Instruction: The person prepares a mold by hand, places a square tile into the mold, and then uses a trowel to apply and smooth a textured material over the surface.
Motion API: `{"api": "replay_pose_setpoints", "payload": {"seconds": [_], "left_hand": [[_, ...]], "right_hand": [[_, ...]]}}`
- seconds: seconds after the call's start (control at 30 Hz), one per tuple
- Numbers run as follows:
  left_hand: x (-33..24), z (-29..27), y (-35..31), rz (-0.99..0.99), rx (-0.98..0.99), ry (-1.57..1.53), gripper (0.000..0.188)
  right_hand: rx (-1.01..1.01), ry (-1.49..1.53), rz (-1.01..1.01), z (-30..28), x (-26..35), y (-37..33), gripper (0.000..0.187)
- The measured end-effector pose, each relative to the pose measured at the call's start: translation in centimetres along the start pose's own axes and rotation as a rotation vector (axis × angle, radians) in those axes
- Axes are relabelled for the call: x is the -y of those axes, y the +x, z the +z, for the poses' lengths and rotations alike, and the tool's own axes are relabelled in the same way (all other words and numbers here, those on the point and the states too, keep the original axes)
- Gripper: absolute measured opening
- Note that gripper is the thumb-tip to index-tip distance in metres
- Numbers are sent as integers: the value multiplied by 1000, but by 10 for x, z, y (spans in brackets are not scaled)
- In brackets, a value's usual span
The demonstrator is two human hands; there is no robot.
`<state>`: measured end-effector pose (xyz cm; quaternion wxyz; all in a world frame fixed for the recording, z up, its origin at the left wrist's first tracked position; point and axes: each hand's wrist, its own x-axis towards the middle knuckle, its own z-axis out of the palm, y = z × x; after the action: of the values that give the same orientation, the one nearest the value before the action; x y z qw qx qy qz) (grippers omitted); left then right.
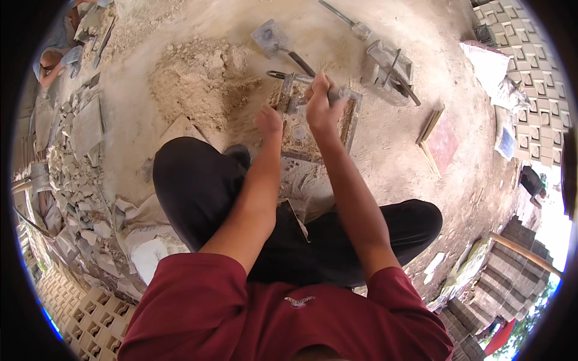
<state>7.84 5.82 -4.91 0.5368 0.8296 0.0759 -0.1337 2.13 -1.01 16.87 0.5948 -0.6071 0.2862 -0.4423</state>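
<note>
A rectangular metal mould (356,114) lies on the ground in front of my crossed legs, with pale sandy material and a round raised spot inside its frame. Over its far right part, my right hand (324,103) is closed round a grey bar-like handle (341,94). My left hand (268,120) is a loose fist at the mould's left side; what its fingers hold, if anything, is hidden. Just beyond, a square-bladed trowel (271,38) lies with its dark handle pointing to my right hand; whether the two touch, I cannot tell. A metal loop (276,74) juts from the mould's far left corner.
A heap of pale loose powder (201,78) lies left of the mould. Right of it stand a metal box (390,63) with a bar across it and a reddish board (441,143). Broken rubble (75,174) runs along the left; stacked blocks (533,78) line the right. Another person crouches far left.
</note>
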Motion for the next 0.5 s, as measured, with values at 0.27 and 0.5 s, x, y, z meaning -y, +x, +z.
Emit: {"api": "replay_pose_setpoints", "payload": {"seconds": [0.27,0.5], "left_hand": [[-11,14,-12,-17,102,-12,60],[-40,19,-39,43,167,119,61]], "right_hand": [[-11,-180,-123,-26,3,-19,40],[38,-260,-161,-57,-16,-25,39]]}}
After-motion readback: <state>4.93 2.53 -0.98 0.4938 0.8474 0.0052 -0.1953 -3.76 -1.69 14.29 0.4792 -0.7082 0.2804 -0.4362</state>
